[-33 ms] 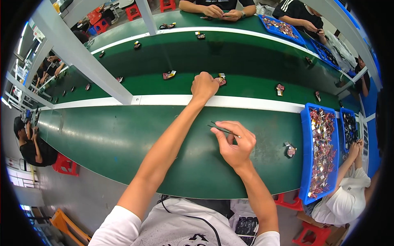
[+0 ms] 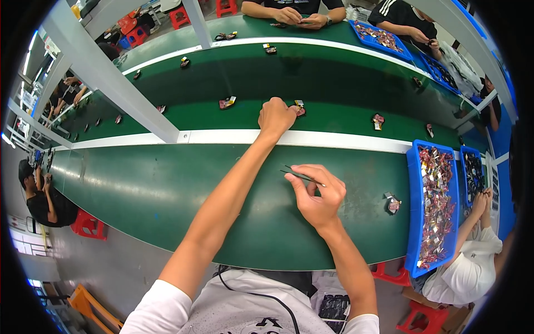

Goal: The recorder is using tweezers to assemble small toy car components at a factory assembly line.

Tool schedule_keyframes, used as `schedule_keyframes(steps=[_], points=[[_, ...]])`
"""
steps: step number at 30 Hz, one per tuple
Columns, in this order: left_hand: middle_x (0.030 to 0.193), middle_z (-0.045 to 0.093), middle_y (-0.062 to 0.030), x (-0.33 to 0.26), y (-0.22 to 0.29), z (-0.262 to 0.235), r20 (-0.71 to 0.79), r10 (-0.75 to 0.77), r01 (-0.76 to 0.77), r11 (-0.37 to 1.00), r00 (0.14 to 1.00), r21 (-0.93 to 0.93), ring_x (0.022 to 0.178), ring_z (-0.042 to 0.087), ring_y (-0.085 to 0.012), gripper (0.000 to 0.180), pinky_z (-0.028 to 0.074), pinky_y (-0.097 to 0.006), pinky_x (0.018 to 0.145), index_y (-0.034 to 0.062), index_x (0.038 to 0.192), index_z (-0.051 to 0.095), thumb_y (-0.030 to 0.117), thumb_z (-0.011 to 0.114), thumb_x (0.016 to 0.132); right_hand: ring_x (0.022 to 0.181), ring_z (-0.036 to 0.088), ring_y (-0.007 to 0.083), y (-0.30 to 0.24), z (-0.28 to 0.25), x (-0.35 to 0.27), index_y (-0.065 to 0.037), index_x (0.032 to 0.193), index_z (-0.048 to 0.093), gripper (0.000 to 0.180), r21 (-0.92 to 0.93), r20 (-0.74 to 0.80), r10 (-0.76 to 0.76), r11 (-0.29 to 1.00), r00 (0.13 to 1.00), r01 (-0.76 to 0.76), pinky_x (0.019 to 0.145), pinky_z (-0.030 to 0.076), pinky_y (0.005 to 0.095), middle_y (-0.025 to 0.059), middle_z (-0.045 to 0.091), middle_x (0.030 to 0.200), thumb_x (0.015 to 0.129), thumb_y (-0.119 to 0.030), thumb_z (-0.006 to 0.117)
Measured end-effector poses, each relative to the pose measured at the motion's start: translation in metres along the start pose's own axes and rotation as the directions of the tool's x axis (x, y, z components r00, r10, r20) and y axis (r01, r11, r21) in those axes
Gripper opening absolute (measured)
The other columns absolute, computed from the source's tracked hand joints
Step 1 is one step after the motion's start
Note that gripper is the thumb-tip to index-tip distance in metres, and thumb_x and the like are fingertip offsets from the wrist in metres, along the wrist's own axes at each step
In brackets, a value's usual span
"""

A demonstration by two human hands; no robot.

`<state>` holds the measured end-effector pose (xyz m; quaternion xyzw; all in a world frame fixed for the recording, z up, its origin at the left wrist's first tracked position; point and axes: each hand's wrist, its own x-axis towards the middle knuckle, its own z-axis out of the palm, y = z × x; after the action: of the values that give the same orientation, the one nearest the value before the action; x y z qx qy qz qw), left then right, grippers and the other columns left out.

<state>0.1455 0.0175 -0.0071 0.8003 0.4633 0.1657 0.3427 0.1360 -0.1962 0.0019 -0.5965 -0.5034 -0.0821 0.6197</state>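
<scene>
My left hand (image 2: 276,117) reaches over the white rail onto the green belt, its fingers curled and the fingertips mostly hidden. Right against those fingers is a small circuit board (image 2: 300,110) with red and yellow-white parts, partly covered by the hand. My right hand (image 2: 322,195) is over the near green table, pinching dark tweezers (image 2: 300,176) between thumb and fingers. The tweezers' tips are slightly apart, point left and hold nothing. To the right, another small circuit board (image 2: 392,204) with a silvery part lies on the table.
A blue tray (image 2: 413,211) heaped with small circuit boards stands at the table's right; a smaller blue bin (image 2: 471,151) holds black parts. More boards, such as a red one (image 2: 227,103), lie spaced along the belt. A white post (image 2: 119,83) rises at left. Several co-workers sit around.
The circuit boards on the belt have crept slightly left. Both my hands and the tweezers stay nearly where they were.
</scene>
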Motion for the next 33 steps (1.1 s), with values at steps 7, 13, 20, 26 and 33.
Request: schedule_keyframes(steps=[7, 13, 20, 26, 33], points=[[0.087, 0.073, -0.0193, 0.006, 0.006, 0.003, -0.143, -0.102, 0.090, 0.992, 0.984, -0.089, 0.088, 0.072, -0.0376, 0.023, 0.056, -0.045, 0.076, 0.0010, 0.081, 0.070, 0.023, 0.076, 0.080, 0.040, 0.041, 0.0090, -0.002, 0.001, 0.000, -0.005, 0.086, 0.072, 0.019, -0.003, 0.015, -0.013, 1.000, 1.000, 0.013, 0.040, 0.032, 0.0251, 0.0064, 0.074, 0.083, 0.072, -0.002, 0.085], [0.072, 0.071, -0.0079, -0.032, -0.009, -0.024, -0.191, 0.091, -0.158, 0.913, 0.977, -0.375, 0.062, 0.066, -0.0143, 0.019, 0.047, -0.029, 0.054, 0.0008, 0.079, 0.067, 0.018, 0.072, 0.085, 0.040, 0.041, 0.0075, -0.002, -0.002, -0.001, -0.004, 0.087, 0.074, 0.018, 0.013, 0.016, 0.052, 0.999, 0.999, -0.052, 0.040, 0.032, 0.0244, 0.0065, 0.074, 0.083, 0.073, -0.002, 0.085], [0.077, 0.072, -0.0104, -0.123, -0.044, -0.072, 0.052, 0.059, -0.014, 0.783, 0.997, -0.622, 0.050, 0.054, -0.0067, 0.013, 0.039, -0.022, 0.044, -0.0042, 0.093, 0.065, 0.008, 0.065, 0.089, 0.046, 0.043, 0.0032, -0.007, -0.003, -0.003, 0.000, 0.090, 0.074, 0.016, 0.167, 0.063, 0.239, 0.955, 0.969, -0.246, 0.044, 0.032, 0.0209, 0.0051, 0.073, 0.083, 0.077, -0.001, 0.084], [0.076, 0.071, -0.0073, -0.152, -0.057, -0.071, 0.103, 0.042, 0.036, 0.752, 0.994, -0.658, 0.050, 0.053, -0.0055, 0.014, 0.039, -0.022, 0.045, -0.0047, 0.095, 0.068, 0.009, 0.068, 0.092, 0.057, 0.047, 0.0014, -0.004, -0.002, -0.005, 0.001, 0.093, 0.073, 0.013, 0.319, 0.198, 0.466, 0.801, 0.862, -0.506, 0.052, 0.035, 0.0180, 0.0034, 0.072, 0.088, 0.082, 0.002, 0.080], [0.077, 0.071, -0.0079, -0.156, -0.060, -0.063, 0.103, 0.125, -0.036, 0.791, 0.987, -0.611, 0.052, 0.057, -0.0079, 0.019, 0.042, -0.024, 0.044, -0.0072, 0.103, 0.070, 0.009, 0.069, 0.095, 0.053, 0.043, 0.0001, -0.005, 0.002, -0.006, 0.002, 0.090, 0.073, 0.010, 0.229, 0.174, 0.455, 0.844, 0.873, -0.486, 0.049, 0.031, 0.0191, -0.0006, 0.067, 0.075, 0.082, 0.002, 0.080]])
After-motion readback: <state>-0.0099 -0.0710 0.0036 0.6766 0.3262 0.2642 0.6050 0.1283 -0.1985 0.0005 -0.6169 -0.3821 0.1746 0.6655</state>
